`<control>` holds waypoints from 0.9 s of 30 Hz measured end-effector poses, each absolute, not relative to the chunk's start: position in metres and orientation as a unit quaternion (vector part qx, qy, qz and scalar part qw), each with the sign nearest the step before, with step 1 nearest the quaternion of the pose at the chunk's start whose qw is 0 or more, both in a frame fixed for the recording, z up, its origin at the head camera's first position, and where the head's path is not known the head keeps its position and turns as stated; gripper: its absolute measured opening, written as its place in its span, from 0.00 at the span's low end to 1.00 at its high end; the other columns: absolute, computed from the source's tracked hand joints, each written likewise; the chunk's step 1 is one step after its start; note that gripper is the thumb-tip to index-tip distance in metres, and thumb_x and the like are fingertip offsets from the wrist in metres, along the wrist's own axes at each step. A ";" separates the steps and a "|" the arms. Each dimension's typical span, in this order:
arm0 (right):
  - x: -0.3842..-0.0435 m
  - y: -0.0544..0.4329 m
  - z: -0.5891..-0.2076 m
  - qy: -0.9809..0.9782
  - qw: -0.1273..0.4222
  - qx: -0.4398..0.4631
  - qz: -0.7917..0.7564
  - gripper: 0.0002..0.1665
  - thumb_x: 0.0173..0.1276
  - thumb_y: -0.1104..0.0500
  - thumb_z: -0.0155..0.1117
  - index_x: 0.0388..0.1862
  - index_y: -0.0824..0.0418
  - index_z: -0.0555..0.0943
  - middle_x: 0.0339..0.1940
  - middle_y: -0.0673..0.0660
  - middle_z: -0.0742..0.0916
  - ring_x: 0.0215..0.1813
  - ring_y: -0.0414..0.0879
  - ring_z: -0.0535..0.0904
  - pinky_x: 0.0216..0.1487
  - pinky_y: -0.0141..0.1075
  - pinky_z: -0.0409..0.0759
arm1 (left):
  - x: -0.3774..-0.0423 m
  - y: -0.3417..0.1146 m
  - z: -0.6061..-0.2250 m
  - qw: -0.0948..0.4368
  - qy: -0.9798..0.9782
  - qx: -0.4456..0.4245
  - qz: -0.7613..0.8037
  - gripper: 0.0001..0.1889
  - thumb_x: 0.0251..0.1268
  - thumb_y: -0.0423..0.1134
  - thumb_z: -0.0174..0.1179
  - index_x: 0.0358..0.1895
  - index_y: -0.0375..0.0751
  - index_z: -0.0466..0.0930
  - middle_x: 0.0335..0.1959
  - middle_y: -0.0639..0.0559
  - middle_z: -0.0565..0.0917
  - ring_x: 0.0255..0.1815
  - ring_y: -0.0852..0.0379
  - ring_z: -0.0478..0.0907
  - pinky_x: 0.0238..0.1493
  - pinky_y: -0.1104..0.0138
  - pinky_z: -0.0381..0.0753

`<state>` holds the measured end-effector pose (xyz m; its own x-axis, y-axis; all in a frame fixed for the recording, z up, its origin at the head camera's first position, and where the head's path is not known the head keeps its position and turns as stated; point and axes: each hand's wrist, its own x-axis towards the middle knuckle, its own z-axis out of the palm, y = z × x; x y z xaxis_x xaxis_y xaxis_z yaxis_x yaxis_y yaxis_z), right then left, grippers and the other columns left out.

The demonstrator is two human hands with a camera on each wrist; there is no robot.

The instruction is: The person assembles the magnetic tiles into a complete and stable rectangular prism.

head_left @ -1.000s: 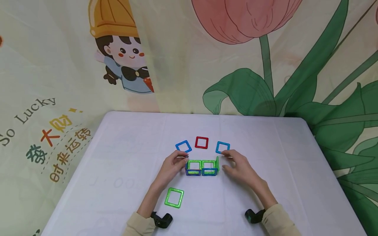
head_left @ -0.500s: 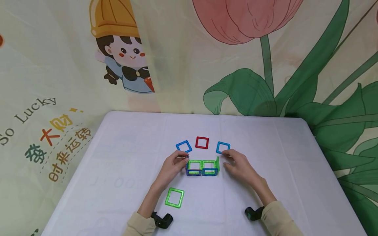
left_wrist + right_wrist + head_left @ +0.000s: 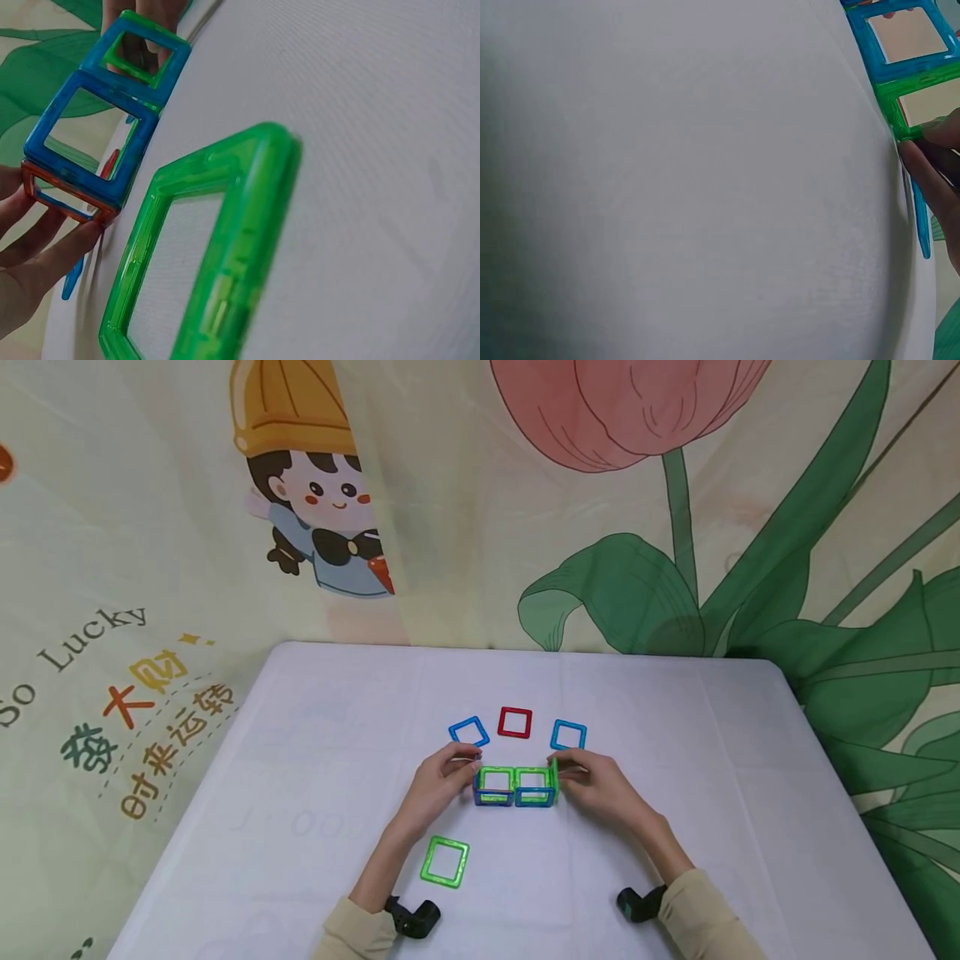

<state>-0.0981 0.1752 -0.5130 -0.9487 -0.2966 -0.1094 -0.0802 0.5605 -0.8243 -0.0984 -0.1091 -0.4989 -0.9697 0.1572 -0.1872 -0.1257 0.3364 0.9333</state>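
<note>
Noted on bench (image 3: pixel 337 760) a two-cell box (image 3: pixel 514 788) of square frames: blue faces (image 3: pixel 54 111) at 6 o'clock, red end (image 3: pixel 71 184) at 9, green end (image 3: pixel 891 112) at 3, green frames (image 3: pixel 496 769) inside or behind (cannot tell which). Can see white bench through openings. Found left hand (image 3: pixel 438 781) clamped on red end, with box at its 3 o'clock. Found right hand (image 3: pixel 596 778) pinching green end, with box at its 9 o'clock. Logged around box: blue tile (image 3: pixel 483 730) between 10 and 11, red tile (image 3: pixel 516 709) at 12, second blue tile (image 3: pixel 571 723) between 1 and 2, green tile (image 3: pixel 462 866) between 7 and 8. Half a second ago, saw right hand apart from box; left hand unchanged.
</note>
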 end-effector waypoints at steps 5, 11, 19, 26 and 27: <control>-0.095 0.177 -0.515 0.874 0.118 -0.109 -0.459 0.22 0.70 0.69 0.66 0.62 0.59 0.82 0.62 0.57 0.85 0.58 0.50 0.84 0.61 0.42 0.83 | -0.101 -0.107 -0.501 0.122 0.809 0.008 0.575 0.16 0.75 0.43 0.62 0.61 0.48 0.81 0.60 0.49 0.84 0.57 0.52 0.83 0.57 0.59 0.85; -0.092 0.179 -0.515 0.873 0.120 -0.103 -0.462 0.20 0.70 0.69 0.66 0.59 0.58 0.83 0.57 0.55 0.87 0.54 0.47 0.85 0.61 0.41 0.84 | -0.104 -0.106 -0.501 0.121 0.808 0.014 0.577 0.17 0.75 0.43 0.61 0.63 0.46 0.81 0.58 0.47 0.85 0.56 0.52 0.82 0.58 0.59 0.85; -0.085 0.179 -0.516 0.874 0.125 -0.110 -0.457 0.18 0.69 0.68 0.68 0.57 0.58 0.84 0.53 0.54 0.88 0.51 0.45 0.85 0.57 0.38 0.85 | -0.107 -0.104 -0.499 0.121 0.812 0.015 0.570 0.18 0.75 0.44 0.61 0.63 0.45 0.81 0.56 0.49 0.85 0.55 0.53 0.83 0.60 0.59 0.84; -0.081 0.179 -0.516 0.872 0.120 -0.111 -0.460 0.18 0.68 0.68 0.68 0.56 0.58 0.83 0.52 0.54 0.88 0.51 0.46 0.86 0.57 0.37 0.85 | -0.108 -0.102 -0.498 0.117 0.813 0.021 0.569 0.18 0.76 0.44 0.61 0.63 0.43 0.81 0.56 0.49 0.85 0.57 0.52 0.83 0.59 0.58 0.84; -0.080 0.179 -0.515 0.872 0.120 -0.112 -0.461 0.18 0.68 0.69 0.67 0.56 0.58 0.83 0.52 0.54 0.88 0.51 0.46 0.86 0.57 0.37 0.85 | -0.108 -0.102 -0.498 0.118 0.813 0.021 0.570 0.18 0.76 0.44 0.61 0.63 0.43 0.81 0.56 0.49 0.85 0.57 0.52 0.83 0.60 0.58 0.84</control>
<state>-0.0802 0.1790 -0.5155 -0.9459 -0.3065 -0.1062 -0.0845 0.5489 -0.8316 -0.1079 -0.1018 -0.4981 -0.9714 0.1682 -0.1677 -0.1001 0.3504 0.9312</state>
